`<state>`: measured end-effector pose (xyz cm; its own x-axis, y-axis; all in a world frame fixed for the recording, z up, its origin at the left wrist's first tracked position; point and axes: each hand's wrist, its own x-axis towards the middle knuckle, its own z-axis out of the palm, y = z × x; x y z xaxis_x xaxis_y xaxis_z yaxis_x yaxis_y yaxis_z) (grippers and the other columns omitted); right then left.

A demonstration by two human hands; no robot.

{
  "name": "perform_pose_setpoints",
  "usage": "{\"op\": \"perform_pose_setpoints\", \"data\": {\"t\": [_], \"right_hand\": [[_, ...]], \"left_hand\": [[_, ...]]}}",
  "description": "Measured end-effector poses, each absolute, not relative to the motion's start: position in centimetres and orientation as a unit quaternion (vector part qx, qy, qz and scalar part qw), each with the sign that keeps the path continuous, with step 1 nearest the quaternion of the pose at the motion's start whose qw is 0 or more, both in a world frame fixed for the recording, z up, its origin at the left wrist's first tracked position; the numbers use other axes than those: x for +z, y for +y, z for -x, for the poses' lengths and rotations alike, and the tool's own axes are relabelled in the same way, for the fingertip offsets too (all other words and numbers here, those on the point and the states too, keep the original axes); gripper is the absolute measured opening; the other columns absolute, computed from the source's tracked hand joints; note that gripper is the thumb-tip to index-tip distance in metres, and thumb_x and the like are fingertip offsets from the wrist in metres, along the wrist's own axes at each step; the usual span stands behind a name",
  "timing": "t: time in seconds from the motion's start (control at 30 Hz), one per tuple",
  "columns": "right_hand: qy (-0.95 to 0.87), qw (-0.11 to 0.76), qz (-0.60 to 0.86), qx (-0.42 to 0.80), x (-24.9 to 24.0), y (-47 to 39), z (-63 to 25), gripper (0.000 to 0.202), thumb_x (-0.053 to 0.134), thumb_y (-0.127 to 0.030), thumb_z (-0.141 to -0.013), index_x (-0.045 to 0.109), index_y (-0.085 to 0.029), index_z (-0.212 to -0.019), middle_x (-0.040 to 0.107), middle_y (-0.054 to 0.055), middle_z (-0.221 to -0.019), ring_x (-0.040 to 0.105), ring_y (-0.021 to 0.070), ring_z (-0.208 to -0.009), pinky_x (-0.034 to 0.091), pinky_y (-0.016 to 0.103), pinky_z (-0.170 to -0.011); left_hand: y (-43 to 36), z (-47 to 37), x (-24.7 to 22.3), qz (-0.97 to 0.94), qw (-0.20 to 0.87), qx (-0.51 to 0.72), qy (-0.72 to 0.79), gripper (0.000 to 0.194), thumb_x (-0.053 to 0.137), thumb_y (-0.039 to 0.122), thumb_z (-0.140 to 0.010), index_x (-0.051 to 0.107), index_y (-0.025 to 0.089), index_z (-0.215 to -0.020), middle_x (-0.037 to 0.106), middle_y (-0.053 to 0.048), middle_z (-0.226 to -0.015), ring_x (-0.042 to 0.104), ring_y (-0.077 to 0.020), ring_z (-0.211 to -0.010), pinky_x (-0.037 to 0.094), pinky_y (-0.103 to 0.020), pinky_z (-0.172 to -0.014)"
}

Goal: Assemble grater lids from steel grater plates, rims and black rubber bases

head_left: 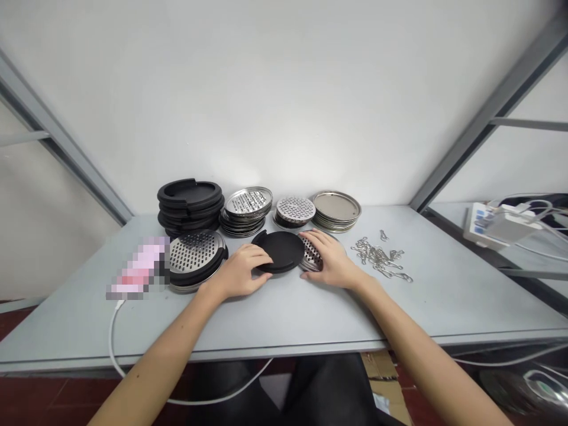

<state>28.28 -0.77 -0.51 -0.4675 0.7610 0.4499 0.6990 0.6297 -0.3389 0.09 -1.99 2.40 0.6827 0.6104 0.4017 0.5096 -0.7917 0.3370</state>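
My left hand (242,272) is closed on the left edge of a round black holder (284,251) with a raised rim and a notch. Against its right side lies a round metal grater plate (311,258), gripped by my right hand (332,260) with the thumb at the front edge and the fingers over the top. Part of this plate is hidden under the hand. To the left of my left hand sits a stack of grater plates and black holders (197,254), a perforated plate on top. Several small metal clips (377,257) lie loose to the right of my right hand.
Along the wall stand a stack of black holders (190,204), coarse grater plates (248,204), fine grater plates (296,210) and plain metal discs (337,207). A blurred-out phone (139,266) with a white cable (112,331) lies at left. A power strip (483,225) sits at far right.
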Motion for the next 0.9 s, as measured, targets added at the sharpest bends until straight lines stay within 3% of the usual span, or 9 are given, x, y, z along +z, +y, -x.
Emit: {"op": "perform_pose_setpoints", "data": {"t": [0.07, 0.13, 0.27, 0.47, 0.63, 0.8, 0.9], "right_hand": [[-0.86, 0.263, 0.433, 0.06, -0.4, -0.6, -28.8, 0.094, 0.079, -0.049, -0.062, 0.043, -0.013, -0.141, 0.052, 0.02, -0.137, 0.049, 0.0371, -0.127, 0.04, 0.054, -0.106], [-0.865, 0.256, 0.427, 0.062, -0.2, -0.7, -29.1, 0.081, 0.077, -0.044, -0.065, 0.05, -0.014, -0.135, 0.057, 0.018, -0.133, 0.055, 0.0342, -0.121, 0.044, 0.05, -0.103], [-0.881, 0.236, 0.409, 0.036, 0.2, -1.1, -29.2, 0.053, 0.069, -0.024, -0.07, 0.061, -0.015, -0.122, 0.064, 0.015, -0.124, 0.061, 0.0296, -0.115, 0.049, 0.042, -0.099], [-0.878, 0.253, 0.406, 0.014, 0.7, -1.7, -29.5, 0.045, 0.058, -0.015, -0.077, 0.061, -0.018, -0.122, 0.07, 0.011, -0.114, 0.069, 0.0236, -0.1, 0.056, 0.035, -0.087], [-0.855, 0.315, 0.41, 0.043, 1.0, -2.1, -29.6, 0.046, 0.057, -0.015, -0.078, 0.06, -0.021, -0.123, 0.072, 0.007, -0.11, 0.071, 0.0205, -0.091, 0.058, 0.034, -0.083], [-0.812, 0.395, 0.426, 0.063, 1.0, -2.3, -29.7, 0.035, 0.059, -0.023, -0.082, 0.065, -0.023, -0.116, 0.074, 0.007, -0.106, 0.072, 0.0205, -0.081, 0.059, 0.028, -0.06], [-0.819, 0.407, 0.401, 0.055, 0.8, -2.4, -29.1, 0.033, 0.059, -0.022, -0.081, 0.067, -0.024, -0.113, 0.074, 0.007, -0.106, 0.073, 0.0214, -0.082, 0.061, 0.031, -0.065]], "left_hand": [[-2.0, 0.2, 2.5, -0.911, 0.102, 0.247, 0.315, 0.02, 0.067, 0.019, -0.079, 0.068, 0.019, -0.099, 0.068, -0.008, -0.108, 0.057, -0.0249, -0.11, 0.045, -0.042, -0.101], [-2.1, 0.4, 2.5, -0.91, 0.109, 0.231, 0.327, 0.017, 0.067, 0.019, -0.078, 0.068, 0.02, -0.095, 0.066, -0.008, -0.111, 0.055, -0.026, -0.115, 0.044, -0.043, -0.103], [-2.3, 0.6, 2.5, -0.905, 0.13, 0.207, 0.348, 0.012, 0.069, 0.025, -0.076, 0.063, 0.019, -0.085, 0.065, -0.007, -0.11, 0.057, -0.0256, -0.113, 0.038, -0.045, -0.11], [-2.3, 0.4, 2.2, -0.882, 0.153, 0.227, 0.385, 0.029, 0.064, 0.045, -0.083, 0.057, 0.019, -0.073, 0.066, -0.005, -0.099, 0.062, -0.0214, -0.098, 0.037, -0.043, -0.11], [-2.0, -0.1, 1.9, -0.867, 0.15, 0.253, 0.402, 0.043, 0.05, 0.04, -0.094, 0.051, 0.018, -0.057, 0.067, -0.004, -0.085, 0.063, -0.018, -0.087, 0.044, -0.039, -0.102], [-1.8, -0.2, 1.5, -0.872, 0.136, 0.258, 0.394, 0.04, 0.05, 0.037, -0.095, 0.053, 0.019, -0.059, 0.065, -0.001, -0.075, 0.063, -0.0147, -0.074, 0.035, -0.043, -0.112], [-1.8, -0.4, 1.1, -0.871, 0.132, 0.264, 0.392, 0.025, 0.053, 0.036, -0.093, 0.062, 0.02, -0.076, 0.067, -0.001, -0.083, 0.063, -0.0161, -0.08, 0.034, -0.046, -0.113]]}}
